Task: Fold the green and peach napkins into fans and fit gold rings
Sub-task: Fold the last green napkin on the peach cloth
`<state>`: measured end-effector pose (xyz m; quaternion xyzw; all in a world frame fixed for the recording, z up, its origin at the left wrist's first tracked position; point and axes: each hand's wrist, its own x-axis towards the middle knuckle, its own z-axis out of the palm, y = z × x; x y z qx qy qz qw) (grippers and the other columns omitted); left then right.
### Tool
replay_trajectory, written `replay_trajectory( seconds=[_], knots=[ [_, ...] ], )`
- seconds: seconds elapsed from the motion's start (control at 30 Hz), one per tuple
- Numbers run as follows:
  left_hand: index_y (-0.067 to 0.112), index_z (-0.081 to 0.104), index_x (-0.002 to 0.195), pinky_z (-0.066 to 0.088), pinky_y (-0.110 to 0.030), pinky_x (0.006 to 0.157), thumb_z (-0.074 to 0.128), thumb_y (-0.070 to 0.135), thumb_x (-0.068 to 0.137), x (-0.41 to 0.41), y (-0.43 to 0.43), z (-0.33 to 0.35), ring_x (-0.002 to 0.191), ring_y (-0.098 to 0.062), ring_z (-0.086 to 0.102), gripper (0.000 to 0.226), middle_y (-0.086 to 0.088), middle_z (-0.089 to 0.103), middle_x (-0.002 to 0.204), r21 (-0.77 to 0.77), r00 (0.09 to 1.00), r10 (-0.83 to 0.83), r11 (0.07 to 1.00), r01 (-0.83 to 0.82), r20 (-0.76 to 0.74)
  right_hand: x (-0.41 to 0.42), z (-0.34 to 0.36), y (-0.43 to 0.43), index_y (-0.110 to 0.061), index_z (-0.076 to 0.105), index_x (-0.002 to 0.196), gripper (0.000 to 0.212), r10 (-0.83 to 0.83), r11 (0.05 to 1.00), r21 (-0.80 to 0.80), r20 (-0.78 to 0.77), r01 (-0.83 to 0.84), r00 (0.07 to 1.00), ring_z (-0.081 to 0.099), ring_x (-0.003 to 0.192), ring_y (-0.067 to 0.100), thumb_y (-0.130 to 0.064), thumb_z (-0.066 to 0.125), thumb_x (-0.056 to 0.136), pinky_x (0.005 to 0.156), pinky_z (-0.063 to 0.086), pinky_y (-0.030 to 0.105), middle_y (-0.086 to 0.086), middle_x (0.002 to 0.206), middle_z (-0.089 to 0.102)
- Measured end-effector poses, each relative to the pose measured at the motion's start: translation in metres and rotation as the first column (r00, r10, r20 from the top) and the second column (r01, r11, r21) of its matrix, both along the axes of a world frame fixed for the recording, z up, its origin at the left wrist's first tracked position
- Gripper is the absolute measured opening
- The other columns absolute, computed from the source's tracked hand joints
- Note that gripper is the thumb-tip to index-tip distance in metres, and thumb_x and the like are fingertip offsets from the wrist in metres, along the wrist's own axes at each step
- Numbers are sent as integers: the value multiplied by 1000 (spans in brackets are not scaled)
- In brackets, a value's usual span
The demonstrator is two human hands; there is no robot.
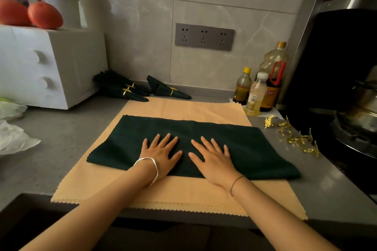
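A dark green napkin (240,144), folded in half into a wide rectangle, lies on top of a flat stack of peach napkins (183,191) on the grey counter. My left hand (161,153) and my right hand (212,159) both press flat on the green napkin's middle, fingers spread and straight. Loose gold rings (293,134) with leaf ornaments lie scattered on the counter to the right. At the back, folded green napkin fans with gold rings (124,87) lie in a pile, with one more ringed green fan (167,89) beside them.
A white drawer box (51,67) with tomatoes on top stands at the back left. Oil and sauce bottles (263,85) stand at the back right. A stove with a metal pot (359,112) is on the far right. Crumpled plastic (12,136) lies at the left edge.
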<state>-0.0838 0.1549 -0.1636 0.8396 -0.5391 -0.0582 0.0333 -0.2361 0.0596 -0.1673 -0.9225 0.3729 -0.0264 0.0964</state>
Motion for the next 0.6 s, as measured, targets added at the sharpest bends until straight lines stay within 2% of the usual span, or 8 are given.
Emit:
replay_trajectory(
  seconds=[0.17, 0.4, 0.6],
  knots=[
    [38, -3, 150, -6, -50, 117, 16, 66, 92, 28, 9, 0, 146, -22, -8, 67, 7, -7, 159, 14, 996, 94, 995, -94, -1, -39, 1, -29, -43, 5, 148, 56, -86, 996, -15, -22, 86, 996, -6, 146, 16, -61, 12, 95, 117, -4, 47, -9, 158, -2],
    [37, -2, 150, 0, -49, 118, 15, 65, 93, 69, 30, 0, 147, -22, -4, 66, 6, -5, 159, 1, 969, 246, 969, -246, 18, -102, 0, -62, -38, 4, 149, 59, -214, 976, -42, 5, 214, 977, -4, 145, 13, -59, 12, 95, 118, 0, 36, -8, 158, -3],
    [36, -1, 150, 0, -47, 118, 15, 65, 93, 76, 36, 1, 147, -24, -4, 66, 5, -3, 160, -13, 960, 279, 960, -279, 4, -119, 2, -78, -30, 2, 150, 60, -272, 962, -10, -24, 271, 962, -3, 146, 13, -55, 13, 97, 118, -1, 35, -6, 159, -5]
  ],
)
